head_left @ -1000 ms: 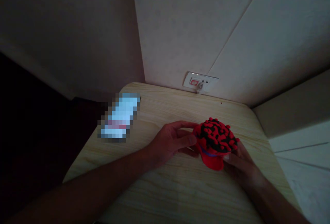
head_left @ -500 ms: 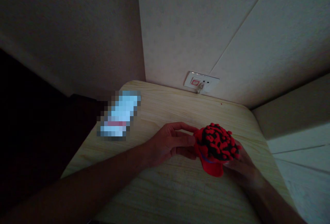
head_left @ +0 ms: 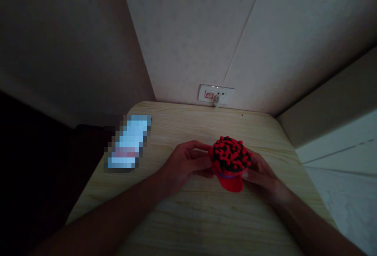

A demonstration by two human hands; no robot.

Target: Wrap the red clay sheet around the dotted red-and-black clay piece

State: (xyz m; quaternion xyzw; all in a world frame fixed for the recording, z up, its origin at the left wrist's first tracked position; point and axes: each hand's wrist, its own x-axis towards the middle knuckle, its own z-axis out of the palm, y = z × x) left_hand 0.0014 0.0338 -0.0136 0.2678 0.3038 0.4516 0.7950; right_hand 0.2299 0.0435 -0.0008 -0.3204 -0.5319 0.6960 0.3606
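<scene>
A small red object with a black top covered in red bumps point(head_left: 230, 161) sits just above the light wooden table point(head_left: 191, 216), held between both hands. My left hand point(head_left: 184, 163) grips its left side with thumb and fingers curled round it. From the right, my right hand point(head_left: 260, 177) cups it, fingers closed under and beside it. The room is dim, so the object's exact nature is unclear.
A lit phone screen point(head_left: 128, 141), blurred out, lies at the table's left edge. A wall socket point(head_left: 215, 93) with a plug sits on the wall behind the table. Dark space lies to the left, a pale surface to the right.
The view has shifted, so hands and object appear a little more to the left and nearer the centre. Both hands keep their hold; the object has turned slightly.
</scene>
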